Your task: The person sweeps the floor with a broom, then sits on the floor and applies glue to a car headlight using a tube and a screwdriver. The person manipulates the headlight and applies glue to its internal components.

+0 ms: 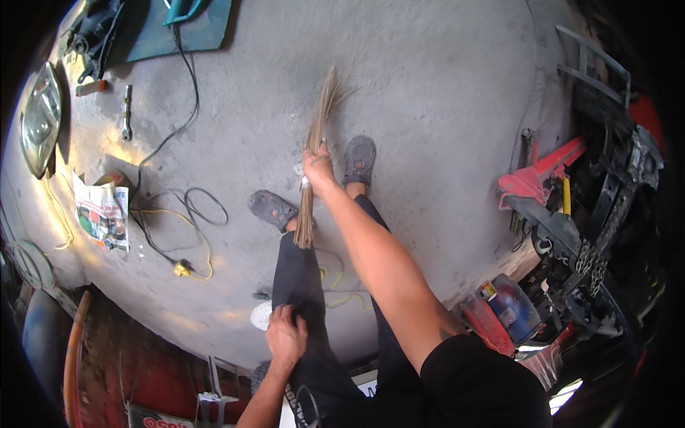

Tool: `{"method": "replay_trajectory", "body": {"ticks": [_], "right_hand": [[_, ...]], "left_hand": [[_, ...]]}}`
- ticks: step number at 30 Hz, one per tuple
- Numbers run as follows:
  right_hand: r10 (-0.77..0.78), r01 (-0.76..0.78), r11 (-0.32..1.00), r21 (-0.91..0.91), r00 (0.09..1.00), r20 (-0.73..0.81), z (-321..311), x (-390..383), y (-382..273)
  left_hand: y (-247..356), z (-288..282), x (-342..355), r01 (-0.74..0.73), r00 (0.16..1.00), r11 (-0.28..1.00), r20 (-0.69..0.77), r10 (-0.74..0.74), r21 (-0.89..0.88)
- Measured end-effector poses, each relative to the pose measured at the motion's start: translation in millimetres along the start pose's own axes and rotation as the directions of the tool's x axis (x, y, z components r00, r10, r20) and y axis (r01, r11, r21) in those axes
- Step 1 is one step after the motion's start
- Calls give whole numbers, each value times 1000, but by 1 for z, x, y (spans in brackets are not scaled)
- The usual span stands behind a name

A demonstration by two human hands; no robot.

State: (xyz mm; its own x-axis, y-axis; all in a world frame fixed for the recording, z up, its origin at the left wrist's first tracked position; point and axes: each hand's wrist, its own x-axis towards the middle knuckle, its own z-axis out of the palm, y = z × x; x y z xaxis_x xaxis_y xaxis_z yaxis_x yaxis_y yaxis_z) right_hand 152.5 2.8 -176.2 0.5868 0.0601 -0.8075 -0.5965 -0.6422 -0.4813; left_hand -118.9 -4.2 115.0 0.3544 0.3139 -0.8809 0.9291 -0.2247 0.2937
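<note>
A stick broom (325,110), a tied bundle of thin brown sticks, is gripped around its middle by my right hand (319,170). Its loose ends fan out over the floor beyond my feet, and the blunt end points back toward my left knee. Something whitish is wrapped around the bundle beside my fingers. My left hand (287,335) rests on my left leg near the knee, holding nothing, fingers loosely bent and apart. Grey clogs (359,158) are on my feet, one on each side of the broom.
On the left lie a headlight (41,121), a wrench-like metal tool (127,113), a printed paper (102,214), and black and yellow cables (207,203) with a yellow plug (183,269). A red jack-like tool (539,171), chains and metal parts crowd the right side.
</note>
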Motion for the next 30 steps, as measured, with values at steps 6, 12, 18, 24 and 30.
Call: {"method": "replay_trajectory", "body": {"ticks": [6, 12, 18, 24, 30], "right_hand": [[-235, 183, 948, -261, 954, -186, -86, -64, 21], [252, -219, 937, 272, 963, -93, -136, 3, 39], [251, -266, 863, 429, 963, 93, 14, 28, 4], [-266, 216, 917, -335, 957, -113, -35, -92, 5], [-106, 332, 822, -463, 888, 447, -27, -121, -28]], "left_hand": [[-18, -2, -1, -45, 998, 999, 44, 45, -12], [-21, -3, 5, 11, 995, 1000, 97, -11, 2], [-13, -18, 13, 40, 996, 999, 78, -39, -14], [-12, -5, 4, 31, 997, 1000, 66, -30, -7], [-3, 6, 1, 63, 995, 995, 76, -57, -81]]}}
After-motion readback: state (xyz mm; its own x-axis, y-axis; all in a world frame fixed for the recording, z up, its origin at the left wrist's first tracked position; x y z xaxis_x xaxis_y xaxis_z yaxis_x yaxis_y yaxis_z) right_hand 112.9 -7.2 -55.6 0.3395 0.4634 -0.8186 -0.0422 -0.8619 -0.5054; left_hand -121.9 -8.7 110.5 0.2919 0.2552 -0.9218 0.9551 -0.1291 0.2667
